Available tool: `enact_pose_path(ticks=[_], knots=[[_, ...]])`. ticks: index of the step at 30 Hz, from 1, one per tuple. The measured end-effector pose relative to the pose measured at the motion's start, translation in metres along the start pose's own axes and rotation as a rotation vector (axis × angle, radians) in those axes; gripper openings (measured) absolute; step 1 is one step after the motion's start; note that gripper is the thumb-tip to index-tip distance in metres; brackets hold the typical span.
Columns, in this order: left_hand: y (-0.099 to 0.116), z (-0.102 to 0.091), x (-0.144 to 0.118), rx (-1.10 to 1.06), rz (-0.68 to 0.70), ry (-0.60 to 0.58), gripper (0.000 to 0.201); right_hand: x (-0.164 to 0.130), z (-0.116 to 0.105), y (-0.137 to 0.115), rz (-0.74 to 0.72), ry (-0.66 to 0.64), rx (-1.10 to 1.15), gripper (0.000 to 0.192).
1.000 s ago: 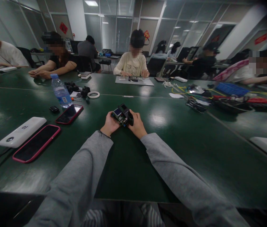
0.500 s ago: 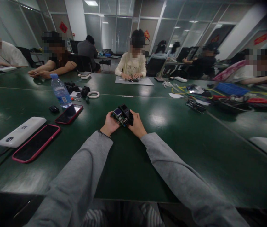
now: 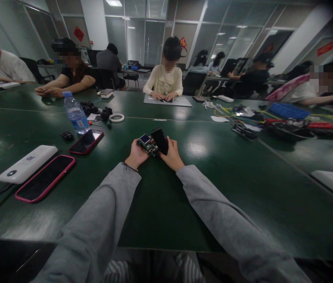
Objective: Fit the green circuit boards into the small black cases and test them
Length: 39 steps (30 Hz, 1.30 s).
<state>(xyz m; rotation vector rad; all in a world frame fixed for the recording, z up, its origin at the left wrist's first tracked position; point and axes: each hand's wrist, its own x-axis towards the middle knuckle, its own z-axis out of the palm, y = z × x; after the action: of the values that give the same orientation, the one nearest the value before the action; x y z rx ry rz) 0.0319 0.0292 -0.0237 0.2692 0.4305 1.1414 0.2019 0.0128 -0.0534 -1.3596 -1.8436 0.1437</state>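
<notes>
Green table (image 3: pixel 243 188) fills an office with glass walls; other people sit along its far and side edges. Head view: near the left edge lie a white power bank (image 3: pixel 27 164) and just beside it a pink-cased phone (image 3: pixel 45 177). Further in, a second phone (image 3: pixel 86 142) with red case, a small black item (image 3: pixel 66 135) and a water bottle (image 3: pixel 75 113) standing upright. Behind those, a tape ring (image 3: pixel 116 117) and dark clutter. Toward the right edge, cables and a blue tray (image 3: pixel 287 111). Nothing blocks the hands.

At the table's middle, the left hand (image 3: pixel 136 154) grips a small circuit board (image 3: pixel 147 144) with a bluish screen, fingers curled under its left side, thumb side up. The right hand (image 3: pixel 171 154) pinches a black flat part (image 3: pixel 160 140) at its lower end, fingers closed on it. Board and black part touch, both held just above the tabletop.

Versus half a second ago: the black part has tipped up, now standing tilted on edge instead of lying low over the board; hands sit slightly further from the body. Both grey sleeves (image 3: pixel 104 212) stretch forward, wrists near the surface, forearms converging.
</notes>
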Motion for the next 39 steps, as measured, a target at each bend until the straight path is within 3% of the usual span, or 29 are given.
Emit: enact_pose_path(ticks=[7,13,18,23,29,35,39], knots=[[0.000,-0.001,-0.002,0.007,-0.005,-0.097,0.047,0.001,-0.003,-0.005,0.047,0.068,0.129,0.075],[0.002,0.001,-0.004,0.006,-0.023,-0.105,0.052,0.003,-0.003,0.002,0.278,0.086,0.386,0.060],[0.005,0.002,-0.007,0.012,-0.024,-0.121,0.054,0.006,0.001,0.013,0.366,0.118,0.459,0.046],[0.006,0.000,-0.007,0.009,-0.019,-0.172,0.055,0.007,0.001,0.011,0.313,0.080,0.460,0.041],[0.006,0.002,-0.009,0.005,0.000,-0.184,0.055,0.005,-0.004,0.006,0.204,0.128,0.215,0.047],[0.006,0.002,-0.009,-0.004,0.023,-0.188,0.054,0.006,-0.006,0.001,0.146,0.056,0.089,0.051],[0.007,-0.001,-0.006,-0.014,0.032,-0.212,0.053,0.005,-0.007,-0.002,0.136,0.112,0.060,0.049]])
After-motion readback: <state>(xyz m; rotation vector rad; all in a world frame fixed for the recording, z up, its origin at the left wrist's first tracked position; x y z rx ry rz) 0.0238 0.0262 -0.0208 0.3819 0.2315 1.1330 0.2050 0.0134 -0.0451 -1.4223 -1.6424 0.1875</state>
